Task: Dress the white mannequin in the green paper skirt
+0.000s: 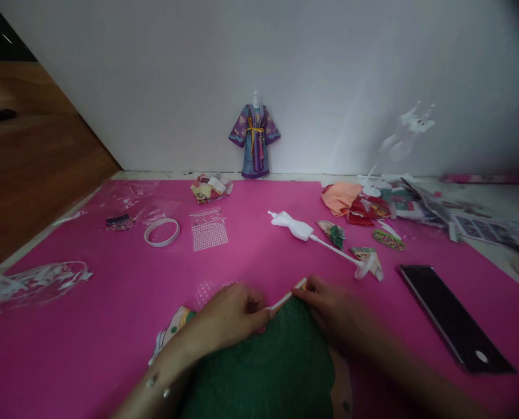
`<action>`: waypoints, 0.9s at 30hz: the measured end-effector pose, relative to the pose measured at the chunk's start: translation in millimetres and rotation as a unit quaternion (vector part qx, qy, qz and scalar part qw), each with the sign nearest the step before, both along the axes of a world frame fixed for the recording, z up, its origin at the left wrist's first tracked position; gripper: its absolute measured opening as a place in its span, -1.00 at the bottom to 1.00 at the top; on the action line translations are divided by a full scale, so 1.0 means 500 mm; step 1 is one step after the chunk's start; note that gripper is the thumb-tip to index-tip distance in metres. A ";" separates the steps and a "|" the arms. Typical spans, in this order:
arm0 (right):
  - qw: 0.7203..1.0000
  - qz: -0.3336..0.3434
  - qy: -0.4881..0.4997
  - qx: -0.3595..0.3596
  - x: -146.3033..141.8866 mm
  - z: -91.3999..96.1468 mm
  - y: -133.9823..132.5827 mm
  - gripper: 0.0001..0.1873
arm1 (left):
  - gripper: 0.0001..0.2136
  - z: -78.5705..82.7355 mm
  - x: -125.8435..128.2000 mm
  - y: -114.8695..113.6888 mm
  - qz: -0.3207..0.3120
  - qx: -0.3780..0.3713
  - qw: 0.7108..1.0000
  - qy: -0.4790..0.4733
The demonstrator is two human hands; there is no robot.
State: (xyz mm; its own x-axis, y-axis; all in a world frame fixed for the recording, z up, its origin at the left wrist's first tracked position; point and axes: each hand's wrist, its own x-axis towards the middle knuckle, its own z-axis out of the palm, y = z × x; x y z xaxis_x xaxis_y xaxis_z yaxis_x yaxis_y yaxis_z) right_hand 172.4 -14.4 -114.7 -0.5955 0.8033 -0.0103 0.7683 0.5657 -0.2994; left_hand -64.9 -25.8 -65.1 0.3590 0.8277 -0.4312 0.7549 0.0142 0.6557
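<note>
Dark green fabric (263, 366) with a printed cream border lies in front of me. A narrow white strip (283, 299) runs along its top edge. My left hand (235, 311) is closed, thumb and fingers pinching the edge at the strip's left end. Closed as well, my right hand (329, 302) pinches the strip's other end between thumb and forefinger. Part of the fabric's edge is hidden under my fingers. Beyond the hands lies a white miniature dress form (298, 227) on its side, its rod and base pointing right.
A roll of white tape (162, 233) and a sheet of small gems (210, 235) lie on the pink mat (124, 326). Against the wall stands a doll-size purple robe (255, 142). On the right are a phone (454, 317), fabric scraps (341, 198) and another dress form (401, 137).
</note>
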 end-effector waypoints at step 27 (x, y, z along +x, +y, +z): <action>0.994 0.008 0.092 -0.061 -0.006 0.007 0.004 -0.57 | -0.69 0.007 -0.004 0.000 -0.002 -0.018 1.000 0.010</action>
State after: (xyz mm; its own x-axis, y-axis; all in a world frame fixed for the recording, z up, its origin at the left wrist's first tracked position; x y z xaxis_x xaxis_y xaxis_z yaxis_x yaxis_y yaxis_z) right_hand 169.3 -12.3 -111.2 -0.6094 0.7929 0.0033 0.6849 0.5284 -0.5017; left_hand -67.1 -25.9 -61.8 0.3535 0.8107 -0.4667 0.7673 0.0341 0.6404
